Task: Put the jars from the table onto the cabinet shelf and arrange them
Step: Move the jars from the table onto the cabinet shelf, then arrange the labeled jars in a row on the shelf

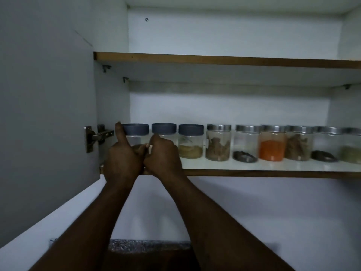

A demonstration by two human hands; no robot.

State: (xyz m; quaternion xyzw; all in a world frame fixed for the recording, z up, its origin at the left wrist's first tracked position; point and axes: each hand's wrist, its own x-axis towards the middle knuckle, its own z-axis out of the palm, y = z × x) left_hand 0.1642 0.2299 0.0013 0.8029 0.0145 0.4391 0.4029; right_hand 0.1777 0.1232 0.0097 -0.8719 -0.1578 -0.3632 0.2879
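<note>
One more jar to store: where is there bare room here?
Jars crowd the lower shelf in a tight row. Bare: the strip between them and its front edge. The left hand grips the leftmost jar, the right hand the second jar, crowding that end. The upper shelf hides its top.

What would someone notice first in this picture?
Probably the two hands reaching up. The left hand holds the leftmost blue-lidded jar and the right hand holds the second blue-lidded jar, at the left end of the lower shelf. Next comes the jar of bright orange powder, standing out among the silver-lidded jars further right on that shelf.
</note>
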